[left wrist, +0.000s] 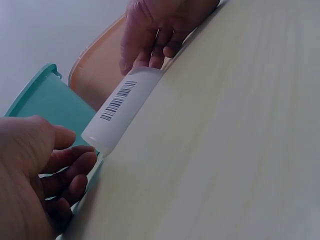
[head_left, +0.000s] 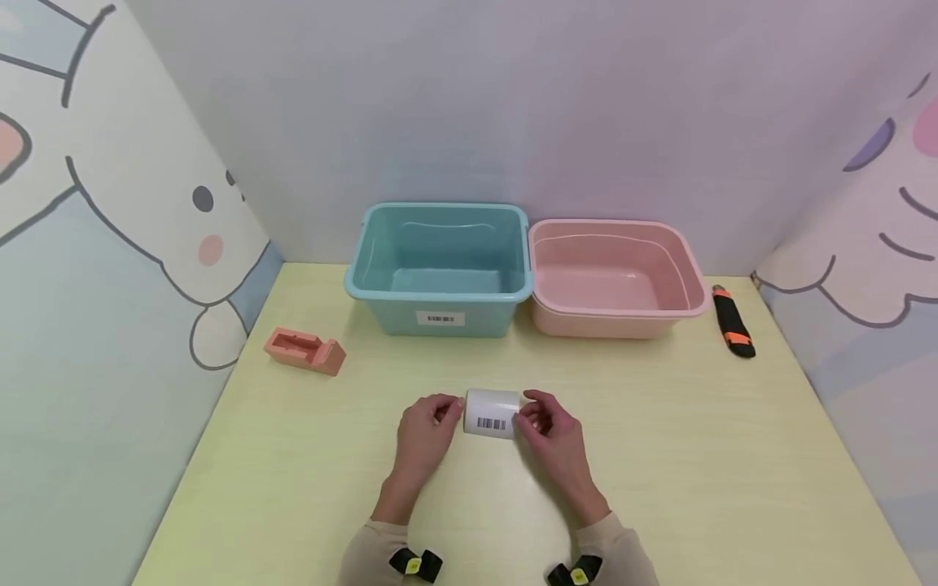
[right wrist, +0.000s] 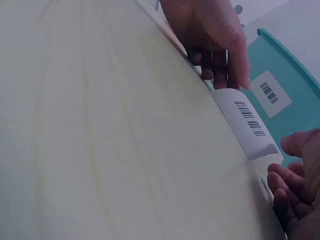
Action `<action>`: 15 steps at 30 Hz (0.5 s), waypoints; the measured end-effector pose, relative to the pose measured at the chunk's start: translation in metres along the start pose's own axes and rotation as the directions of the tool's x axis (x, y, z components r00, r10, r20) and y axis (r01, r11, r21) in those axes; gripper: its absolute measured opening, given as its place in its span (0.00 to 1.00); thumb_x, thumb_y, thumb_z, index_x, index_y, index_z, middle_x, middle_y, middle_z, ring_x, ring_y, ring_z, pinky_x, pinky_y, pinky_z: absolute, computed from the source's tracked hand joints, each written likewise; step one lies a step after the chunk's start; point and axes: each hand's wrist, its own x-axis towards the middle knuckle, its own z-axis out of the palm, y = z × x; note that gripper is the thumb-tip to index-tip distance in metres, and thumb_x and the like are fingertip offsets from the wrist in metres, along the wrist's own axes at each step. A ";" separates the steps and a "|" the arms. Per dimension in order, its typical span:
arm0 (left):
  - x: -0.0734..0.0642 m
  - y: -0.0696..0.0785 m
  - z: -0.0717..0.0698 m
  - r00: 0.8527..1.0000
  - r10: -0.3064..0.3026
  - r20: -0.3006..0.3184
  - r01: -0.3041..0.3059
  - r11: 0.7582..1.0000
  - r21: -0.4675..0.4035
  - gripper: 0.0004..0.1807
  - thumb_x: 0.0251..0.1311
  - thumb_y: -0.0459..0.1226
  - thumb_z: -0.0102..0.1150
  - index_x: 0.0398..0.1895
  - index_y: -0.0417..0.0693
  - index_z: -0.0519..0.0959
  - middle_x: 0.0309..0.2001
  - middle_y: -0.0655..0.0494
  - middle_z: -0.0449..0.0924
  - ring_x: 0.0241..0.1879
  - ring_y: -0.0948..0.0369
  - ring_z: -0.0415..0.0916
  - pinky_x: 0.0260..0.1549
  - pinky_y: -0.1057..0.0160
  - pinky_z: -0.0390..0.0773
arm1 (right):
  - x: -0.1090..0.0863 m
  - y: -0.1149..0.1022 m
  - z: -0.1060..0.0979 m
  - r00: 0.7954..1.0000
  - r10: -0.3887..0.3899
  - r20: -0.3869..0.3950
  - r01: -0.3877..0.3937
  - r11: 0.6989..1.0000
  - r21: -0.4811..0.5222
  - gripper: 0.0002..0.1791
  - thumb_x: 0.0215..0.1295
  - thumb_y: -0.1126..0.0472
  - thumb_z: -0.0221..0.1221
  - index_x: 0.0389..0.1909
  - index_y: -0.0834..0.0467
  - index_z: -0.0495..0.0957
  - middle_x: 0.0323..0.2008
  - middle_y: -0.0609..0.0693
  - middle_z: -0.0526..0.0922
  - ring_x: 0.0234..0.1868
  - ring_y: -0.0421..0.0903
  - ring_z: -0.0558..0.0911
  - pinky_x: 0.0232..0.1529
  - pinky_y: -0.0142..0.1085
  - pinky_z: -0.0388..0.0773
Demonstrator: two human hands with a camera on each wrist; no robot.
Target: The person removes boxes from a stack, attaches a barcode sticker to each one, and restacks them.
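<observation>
A white label roll (head_left: 492, 413) printed with a barcode lies on the table in front of me, its curved side up. At its left end is my left hand (head_left: 427, 439), fingertips right at the edge; in the left wrist view the thumb stands apart from the roll. On the other end, my right hand (head_left: 554, 446) has its fingertips at the edge, fingers loosely bent. The right wrist view shows that thumb (right wrist: 295, 142) above the roll's end and the fingertips (right wrist: 274, 169) beside it.
Behind stand a teal bin (head_left: 438, 316) bearing a barcode label and a pink bin (head_left: 608, 324), side by side. A coral tape dispenser (head_left: 304, 352) sits to the left. To the far right lies a black and orange utility knife (head_left: 733, 322). Printed walls border the table (head_left: 733, 472).
</observation>
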 end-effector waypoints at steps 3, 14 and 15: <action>0.000 0.001 0.003 1.000 -0.007 -0.002 0.007 1.000 0.015 0.11 0.71 0.43 0.67 0.41 0.44 0.90 0.24 0.62 0.77 0.25 0.63 0.70 0.24 0.65 0.69 | -0.002 0.001 0.002 1.000 -0.021 -0.001 0.021 1.000 0.000 0.19 0.60 0.71 0.71 0.52 0.60 0.84 0.34 0.49 0.89 0.27 0.36 0.76 0.30 0.26 0.73; -0.001 -0.001 0.010 0.999 0.031 0.015 -0.030 0.997 -0.076 0.09 0.70 0.41 0.67 0.37 0.44 0.90 0.23 0.62 0.77 0.27 0.62 0.71 0.30 0.65 0.71 | -0.004 -0.002 0.005 0.998 0.064 0.001 -0.064 0.995 0.077 0.17 0.60 0.71 0.73 0.49 0.56 0.87 0.34 0.51 0.89 0.27 0.39 0.75 0.30 0.27 0.70; -0.001 -0.001 0.010 0.999 0.033 0.014 -0.032 0.996 -0.080 0.09 0.69 0.41 0.67 0.37 0.45 0.90 0.23 0.62 0.77 0.28 0.61 0.70 0.31 0.64 0.70 | -0.004 -0.002 0.005 0.997 0.071 0.001 -0.071 0.994 0.084 0.16 0.60 0.71 0.73 0.48 0.55 0.88 0.34 0.51 0.89 0.28 0.39 0.76 0.30 0.28 0.70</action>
